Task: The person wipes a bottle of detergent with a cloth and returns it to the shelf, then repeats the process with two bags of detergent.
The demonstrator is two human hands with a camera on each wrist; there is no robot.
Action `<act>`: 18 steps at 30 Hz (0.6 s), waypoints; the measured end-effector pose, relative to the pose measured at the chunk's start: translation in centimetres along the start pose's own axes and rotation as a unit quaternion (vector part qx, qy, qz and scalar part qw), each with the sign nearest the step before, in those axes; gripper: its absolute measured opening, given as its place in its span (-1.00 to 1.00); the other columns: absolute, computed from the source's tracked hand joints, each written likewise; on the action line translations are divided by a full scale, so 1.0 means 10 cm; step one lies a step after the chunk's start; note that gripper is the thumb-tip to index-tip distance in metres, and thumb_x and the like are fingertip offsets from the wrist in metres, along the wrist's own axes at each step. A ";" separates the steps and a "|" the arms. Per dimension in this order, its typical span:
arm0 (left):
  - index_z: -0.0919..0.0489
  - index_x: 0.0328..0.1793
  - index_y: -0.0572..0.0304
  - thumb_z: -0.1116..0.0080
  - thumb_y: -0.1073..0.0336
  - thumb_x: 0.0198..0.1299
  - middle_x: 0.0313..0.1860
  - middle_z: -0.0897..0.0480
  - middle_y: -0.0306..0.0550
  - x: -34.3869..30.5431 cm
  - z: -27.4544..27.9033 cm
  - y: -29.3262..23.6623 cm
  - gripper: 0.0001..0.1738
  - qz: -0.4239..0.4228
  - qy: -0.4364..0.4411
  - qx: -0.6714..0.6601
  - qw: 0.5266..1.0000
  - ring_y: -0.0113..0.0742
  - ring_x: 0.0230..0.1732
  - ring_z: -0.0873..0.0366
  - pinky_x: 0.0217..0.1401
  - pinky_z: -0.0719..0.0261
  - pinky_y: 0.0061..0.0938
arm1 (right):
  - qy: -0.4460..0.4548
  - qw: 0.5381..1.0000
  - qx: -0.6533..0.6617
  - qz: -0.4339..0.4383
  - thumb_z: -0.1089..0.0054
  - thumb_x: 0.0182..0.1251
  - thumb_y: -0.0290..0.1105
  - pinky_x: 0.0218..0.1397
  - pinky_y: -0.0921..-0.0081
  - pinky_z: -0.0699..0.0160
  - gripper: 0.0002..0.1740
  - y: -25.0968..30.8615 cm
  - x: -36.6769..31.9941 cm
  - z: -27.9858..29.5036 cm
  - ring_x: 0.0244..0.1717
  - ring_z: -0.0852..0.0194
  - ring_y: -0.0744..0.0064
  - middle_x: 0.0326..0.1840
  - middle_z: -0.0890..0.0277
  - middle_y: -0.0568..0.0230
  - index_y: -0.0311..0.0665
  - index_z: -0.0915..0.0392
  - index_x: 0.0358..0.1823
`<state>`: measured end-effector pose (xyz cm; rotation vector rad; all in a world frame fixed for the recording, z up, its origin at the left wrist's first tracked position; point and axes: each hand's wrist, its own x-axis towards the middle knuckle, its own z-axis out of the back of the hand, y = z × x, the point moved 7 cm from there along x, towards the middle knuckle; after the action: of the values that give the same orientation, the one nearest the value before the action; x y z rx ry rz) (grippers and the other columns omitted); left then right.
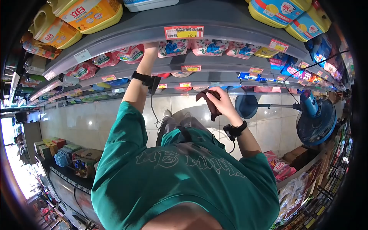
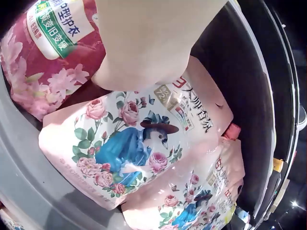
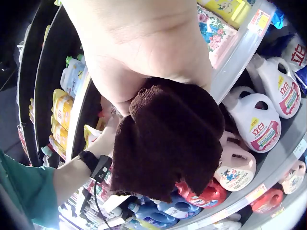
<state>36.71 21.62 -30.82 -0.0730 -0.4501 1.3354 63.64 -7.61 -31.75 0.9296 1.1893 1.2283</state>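
Note:
My left hand (image 2: 144, 62) reaches in over a shelf, right at the top of a pink-and-white detergent pouch (image 2: 129, 148) printed with roses and a bird in a hat. Its fingers are hidden, so I cannot tell whether they grip the pouch. Against that pouch leans a second one of the same print (image 2: 192, 201), and a magenta flowered pouch (image 2: 53, 72) is on the other side. Lower and to the right in the head view, my right hand (image 1: 220, 101) holds a dark brown cloth (image 3: 168, 139) that hangs down in folds.
A grey shelf edge with price tags (image 1: 184, 32) runs just above my left hand. Yellow detergent jugs (image 1: 90, 17) stand on the shelf above. To the right are a blue bucket (image 1: 246, 107) and a standing fan (image 1: 316, 120). White bottles (image 3: 254, 120) line a shelf near the cloth.

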 end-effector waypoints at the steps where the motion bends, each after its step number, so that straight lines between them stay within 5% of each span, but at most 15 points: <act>1: -0.49 0.29 0.23 0.14 0.21 0.44 0.25 -0.56 0.06 -0.01 0.03 -0.03 -0.59 0.003 -0.009 -0.017 1.000 -0.01 0.29 -0.47 0.31 -0.42 -0.25 | 0.006 1.000 -0.004 -0.001 -0.27 0.42 -0.36 0.04 0.56 -0.51 -0.73 -0.01 0.02 -0.02 -0.05 -0.56 0.56 -0.12 -0.65 0.28 -0.36 -0.52 0.01; 5: -0.58 0.13 0.27 0.01 0.33 0.37 0.06 -0.65 0.03 -0.10 0.17 -0.12 -0.70 0.019 -0.106 -0.220 0.970 -0.04 0.13 -0.57 0.21 -0.48 -0.29 | 0.004 1.000 0.009 0.003 -0.26 0.43 -0.34 0.05 0.54 -0.51 -0.73 -0.03 0.09 -0.04 -0.04 -0.57 0.54 -0.11 -0.65 0.26 -0.34 -0.53 0.03; 8: -0.61 -0.06 0.36 -0.16 0.53 0.22 -0.11 -0.69 0.05 -0.35 0.43 -0.35 -0.83 0.037 -0.214 -0.483 0.848 -0.09 -0.04 -0.62 0.09 -0.50 -0.33 | -0.003 1.000 0.006 -0.003 -0.25 0.43 -0.33 0.05 0.54 -0.52 -0.72 -0.07 0.12 0.00 -0.05 -0.58 0.54 -0.12 -0.65 0.26 -0.34 -0.53 0.03; 11: -0.61 -0.10 0.39 -0.23 0.55 0.15 -0.18 -0.68 0.03 -0.54 0.77 -0.56 -0.82 0.075 -0.184 -0.489 0.849 -0.11 -0.10 -0.62 0.10 -0.50 -0.34 | -0.009 1.000 0.007 -0.001 -0.25 0.43 -0.33 0.04 0.54 -0.52 -0.72 -0.08 0.12 0.02 -0.06 -0.57 0.55 -0.12 -0.65 0.27 -0.34 -0.53 0.03; 14: -0.58 -0.04 0.37 -0.23 0.55 0.16 -0.15 -0.66 0.05 -0.48 0.47 -0.35 -0.77 0.084 -0.132 -0.512 0.845 -0.16 -0.07 -0.60 0.10 -0.48 -0.37 | -0.010 1.000 0.002 -0.009 -0.26 0.43 -0.33 0.03 0.56 -0.51 -0.72 -0.07 0.12 0.04 -0.08 -0.55 0.58 -0.13 -0.64 0.29 -0.34 -0.53 0.03; 17: -0.54 0.07 0.34 -0.24 0.49 0.15 -0.05 -0.61 0.16 -0.55 0.75 -0.55 -0.67 0.018 -0.209 -0.489 0.847 -0.01 0.02 -0.56 0.16 -0.46 -0.22 | -0.018 1.000 0.010 -0.011 -0.27 0.43 -0.33 0.01 0.58 -0.51 -0.72 -0.06 0.13 0.08 -0.10 -0.54 0.61 -0.15 -0.63 0.32 -0.34 -0.53 0.03; 18: -0.53 0.10 0.34 -0.24 0.46 0.15 0.00 -0.59 0.19 -0.59 0.86 -0.64 -0.64 -0.029 -0.236 -0.373 0.897 0.06 0.05 -0.53 0.18 -0.43 -0.16 | -0.018 1.000 0.013 -0.015 -0.27 0.43 -0.33 0.01 0.58 -0.51 -0.72 -0.07 0.14 0.09 -0.10 -0.53 0.62 -0.15 -0.63 0.32 -0.34 -0.53 0.03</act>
<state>38.59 12.68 -22.66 -0.3721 -1.3574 1.0480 64.61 -6.20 -32.46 0.9462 1.1896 1.1689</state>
